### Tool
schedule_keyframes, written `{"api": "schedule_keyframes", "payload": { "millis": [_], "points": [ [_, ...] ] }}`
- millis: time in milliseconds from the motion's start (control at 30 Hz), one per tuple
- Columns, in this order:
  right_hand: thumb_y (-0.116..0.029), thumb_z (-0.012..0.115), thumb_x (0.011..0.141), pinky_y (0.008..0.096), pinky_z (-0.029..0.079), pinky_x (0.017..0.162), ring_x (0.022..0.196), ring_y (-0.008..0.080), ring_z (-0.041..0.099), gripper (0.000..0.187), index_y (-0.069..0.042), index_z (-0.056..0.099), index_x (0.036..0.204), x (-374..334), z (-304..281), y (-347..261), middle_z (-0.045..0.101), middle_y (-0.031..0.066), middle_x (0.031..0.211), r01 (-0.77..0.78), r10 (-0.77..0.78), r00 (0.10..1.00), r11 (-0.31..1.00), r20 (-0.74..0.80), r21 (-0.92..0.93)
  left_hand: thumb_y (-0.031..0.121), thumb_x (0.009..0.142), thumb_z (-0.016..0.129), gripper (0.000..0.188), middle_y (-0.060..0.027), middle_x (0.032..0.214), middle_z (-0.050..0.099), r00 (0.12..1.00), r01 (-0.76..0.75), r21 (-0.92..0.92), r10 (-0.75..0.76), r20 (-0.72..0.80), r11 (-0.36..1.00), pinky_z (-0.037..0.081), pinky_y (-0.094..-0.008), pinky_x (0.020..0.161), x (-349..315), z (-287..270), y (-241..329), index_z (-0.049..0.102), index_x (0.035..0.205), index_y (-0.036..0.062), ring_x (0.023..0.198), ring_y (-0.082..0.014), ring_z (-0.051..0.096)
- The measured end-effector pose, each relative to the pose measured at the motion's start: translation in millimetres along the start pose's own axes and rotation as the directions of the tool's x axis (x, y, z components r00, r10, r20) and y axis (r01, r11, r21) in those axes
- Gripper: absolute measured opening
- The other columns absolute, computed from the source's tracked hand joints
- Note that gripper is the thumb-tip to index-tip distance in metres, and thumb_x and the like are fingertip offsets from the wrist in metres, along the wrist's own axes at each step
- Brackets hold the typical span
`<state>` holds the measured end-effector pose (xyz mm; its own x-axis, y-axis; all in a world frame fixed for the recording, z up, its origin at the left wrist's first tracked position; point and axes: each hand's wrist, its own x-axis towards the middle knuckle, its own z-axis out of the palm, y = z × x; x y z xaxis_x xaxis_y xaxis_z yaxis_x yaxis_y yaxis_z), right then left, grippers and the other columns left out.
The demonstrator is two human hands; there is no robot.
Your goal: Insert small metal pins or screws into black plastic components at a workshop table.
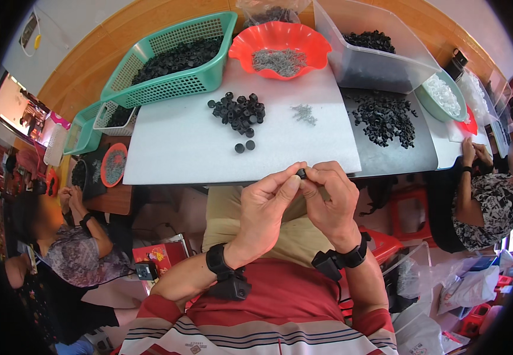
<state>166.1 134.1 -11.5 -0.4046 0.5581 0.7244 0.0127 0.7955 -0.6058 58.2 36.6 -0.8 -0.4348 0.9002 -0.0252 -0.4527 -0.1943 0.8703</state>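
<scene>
Just in front of the table's near edge, my left hand (262, 210) and my right hand (334, 198) meet fingertip to fingertip. Between them they pinch a small black cap-like part (302, 173), mostly covered by the fingers. Beyond the hands, a pile of black round caps (238, 112) lies on the white foam sheet (173, 151), with two loose black caps (244, 146) nearer me. A small heap of grey metal pins or screws (304, 115) is to its right. On a dark mat (398, 158) to the right, small black plastic parts (384, 120) are spread out.
Along the back stand a green basket (170, 84) of black parts, a red scalloped bowl (280, 36) of metal pieces and a clear bin (380, 71) of black parts. A green bowl (426, 99) holds white pieces. People sit at left (82, 254) and right (487, 201).
</scene>
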Motion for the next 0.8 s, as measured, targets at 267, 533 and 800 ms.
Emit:
{"api": "schedule_keyframes", "payload": {
  "millis": [267, 533, 800],
  "points": [
    [0.002, 0.078, 0.079, 0.0317, 0.055, 0.059, 0.071, 0.0216, 0.069, 0.031, -0.003, 0.069, 0.109, 4, -5, -3, 0.065, 0.0104, 0.098, -0.103, 0.084, 0.985, 0.987, 0.149, 0.121, 0.010, 0.100, 0.065, 0.029, -0.0121, 0.117, 0.069, 0.993, 0.111, -0.081, -0.113, -0.020, 0.991, 0.057, -0.0307, 0.089, 1, -14, 5, 0.065, 0.126, -0.0027, 0.098, -0.0157, 0.069],
    [-0.005, 0.077, 0.080, 0.0325, 0.055, 0.060, 0.071, 0.0233, 0.067, 0.031, -0.005, 0.071, 0.111, 9, -15, -5, 0.062, 0.0088, 0.098, -0.067, 0.065, 0.952, 0.998, 0.300, -0.002, 0.002, 0.095, 0.069, 0.024, -0.0082, 0.112, 0.065, 0.993, 0.119, -0.142, -0.116, 0.030, 0.983, 0.054, -0.0264, 0.091, 1, -15, 13, 0.060, 0.117, -0.0019, 0.104, -0.0126, 0.064],
    [-0.001, 0.077, 0.076, 0.0323, 0.054, 0.058, 0.065, 0.0210, 0.066, 0.026, -0.005, 0.073, 0.102, 11, -19, -11, 0.063, 0.0068, 0.089, -0.081, 0.069, 0.935, 0.997, 0.347, 0.021, 0.002, 0.094, 0.070, 0.025, -0.0070, 0.111, 0.063, 0.976, 0.209, -0.098, -0.201, 0.085, 0.973, 0.054, -0.0249, 0.090, -1, -21, 20, 0.058, 0.116, -0.0005, 0.102, -0.0110, 0.063]
  ]
}}
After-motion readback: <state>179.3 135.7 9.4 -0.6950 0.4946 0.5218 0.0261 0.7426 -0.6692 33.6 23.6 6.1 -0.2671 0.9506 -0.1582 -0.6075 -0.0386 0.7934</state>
